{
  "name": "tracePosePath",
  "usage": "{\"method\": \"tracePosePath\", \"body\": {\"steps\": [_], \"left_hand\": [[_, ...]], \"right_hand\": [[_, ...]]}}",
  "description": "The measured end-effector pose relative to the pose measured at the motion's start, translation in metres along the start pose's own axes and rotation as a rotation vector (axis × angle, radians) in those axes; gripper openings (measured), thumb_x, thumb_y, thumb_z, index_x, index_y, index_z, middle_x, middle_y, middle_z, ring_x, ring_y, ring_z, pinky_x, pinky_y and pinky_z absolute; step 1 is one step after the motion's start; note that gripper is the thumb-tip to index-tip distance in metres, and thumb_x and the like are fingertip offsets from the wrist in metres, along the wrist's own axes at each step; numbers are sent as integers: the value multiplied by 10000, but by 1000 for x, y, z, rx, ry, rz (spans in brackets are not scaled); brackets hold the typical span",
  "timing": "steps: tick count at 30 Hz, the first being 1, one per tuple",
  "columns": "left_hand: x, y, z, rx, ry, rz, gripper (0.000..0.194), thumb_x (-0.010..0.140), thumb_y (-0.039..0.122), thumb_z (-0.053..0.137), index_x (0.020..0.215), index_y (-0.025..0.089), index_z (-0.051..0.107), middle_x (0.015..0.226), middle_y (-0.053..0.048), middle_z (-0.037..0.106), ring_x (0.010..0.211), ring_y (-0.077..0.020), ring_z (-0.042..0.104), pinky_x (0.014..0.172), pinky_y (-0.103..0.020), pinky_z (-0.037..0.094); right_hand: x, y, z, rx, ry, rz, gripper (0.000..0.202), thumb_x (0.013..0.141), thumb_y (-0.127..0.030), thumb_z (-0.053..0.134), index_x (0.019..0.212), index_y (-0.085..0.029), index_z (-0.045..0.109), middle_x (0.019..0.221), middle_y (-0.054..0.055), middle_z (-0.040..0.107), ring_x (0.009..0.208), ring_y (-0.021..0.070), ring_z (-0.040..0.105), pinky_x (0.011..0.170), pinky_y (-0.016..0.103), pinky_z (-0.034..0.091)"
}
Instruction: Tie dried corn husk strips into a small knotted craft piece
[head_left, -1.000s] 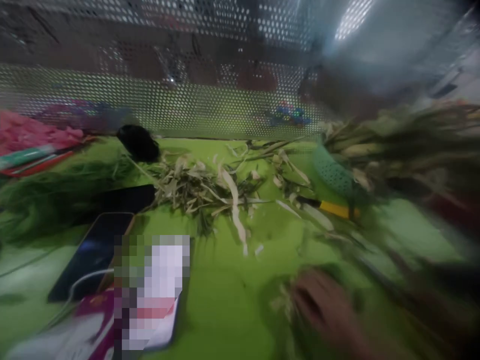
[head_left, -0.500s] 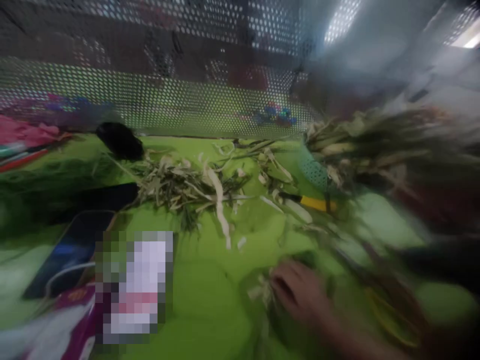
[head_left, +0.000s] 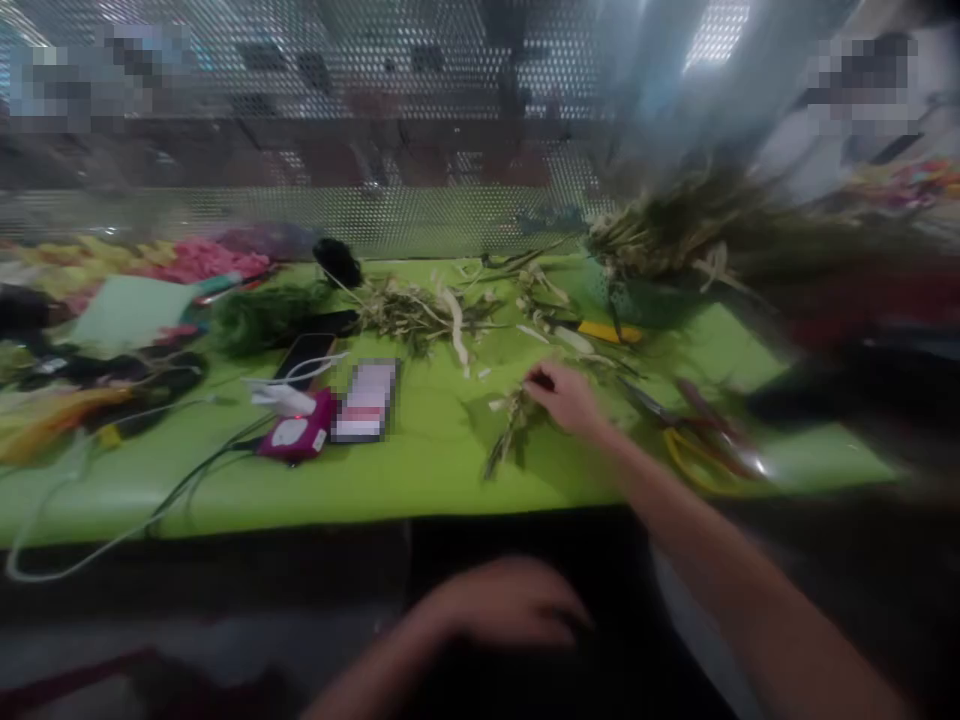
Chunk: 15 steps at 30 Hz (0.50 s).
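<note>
right arm (head_left: 720, 570) extended, fingers (head_left: 541, 377) pinched, left hand (head_left: 525, 603) low, blurred, perhaps loosely curled

two hands (head_left: 568, 397) (head_left: 517, 605), one plant bunch (head_left: 510, 430), two phones (head_left: 367, 400) (head_left: 306, 358), one green basket (head_left: 651, 303)

Low in the middle of the frame, the left hand (head_left: 517, 605) is smeared by blur, its forearm cut off by the bottom edge. Near the centre, the right hand (head_left: 566, 395) hides the upper end of the dried stalks (head_left: 508, 430) it pinches. Coarse blocks mask the phone (head_left: 366, 400) screen and patches in both upper corners. At the right, the plant bundle (head_left: 660, 230) blurs away and partly hides the basket (head_left: 637, 305). An orange thing (head_left: 67, 420) at the left edge is too blurred to name.
</note>
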<state>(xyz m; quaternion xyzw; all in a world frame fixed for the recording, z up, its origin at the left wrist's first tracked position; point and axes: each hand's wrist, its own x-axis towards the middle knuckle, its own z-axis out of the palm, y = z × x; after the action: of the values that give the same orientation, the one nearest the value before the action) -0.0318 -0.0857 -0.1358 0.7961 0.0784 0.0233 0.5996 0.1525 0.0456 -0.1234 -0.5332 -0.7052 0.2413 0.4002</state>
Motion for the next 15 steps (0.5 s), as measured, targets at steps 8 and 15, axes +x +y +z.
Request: {"method": "tracePosePath", "body": {"steps": [8,15], "left_hand": [[-14,38,-94,-7,1046,-109,252,901,372,538,1038,196,656,1010,-72,703,946,-189,643,898,-345,493],[38,-17,-155,276,894,-241,195,782,192,581,972,158,608,1004,-90,678,920,-203,619,883,-384,491]], "right_hand": [[3,5,-2,16,9,-70,75,810,-249,581,790,-184,611,731,10,626,672,156,541,639,277,388],[-1,0,-4,97,6,-29,84,829,-275,585,816,-196,610,772,10,645,722,168,565,668,283,412]]}}
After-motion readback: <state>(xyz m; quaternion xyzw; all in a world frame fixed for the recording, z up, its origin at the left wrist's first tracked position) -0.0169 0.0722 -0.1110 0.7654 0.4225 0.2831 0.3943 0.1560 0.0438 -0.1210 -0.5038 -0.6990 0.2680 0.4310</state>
